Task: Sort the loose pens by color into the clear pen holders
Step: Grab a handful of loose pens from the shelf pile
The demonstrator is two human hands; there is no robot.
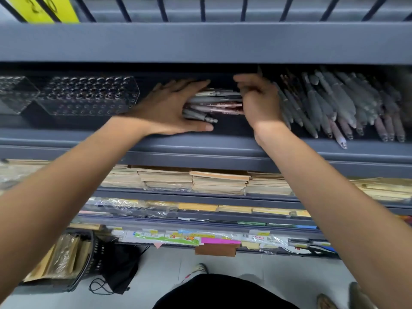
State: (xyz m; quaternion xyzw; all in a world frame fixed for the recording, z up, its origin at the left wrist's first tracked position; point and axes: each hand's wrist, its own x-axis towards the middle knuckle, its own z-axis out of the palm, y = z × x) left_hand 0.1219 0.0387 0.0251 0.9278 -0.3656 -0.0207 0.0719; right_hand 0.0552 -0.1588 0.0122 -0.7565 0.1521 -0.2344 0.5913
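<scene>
Forearms fill my view, reaching over the shelf's point(200, 146) front lip. My left hand point(176, 110) lays straight fingers against the left end of a bundle of pens point(215, 103), grey and pink barrels lying crosswise at mid-shelf. My right hand point(258, 101) curls its fingers round the other end. Loose pens point(334, 103) heap toward the right edge, tips facing the lip. Perforated clear pen holders point(89, 94) stand toward the left edge. Tan paper stacks point(218, 181) fill the shelf below.

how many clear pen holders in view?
2. One holder sits just left of the left hand; the other holder at the far-left edge, partly cropped. More may be hidden.
</scene>
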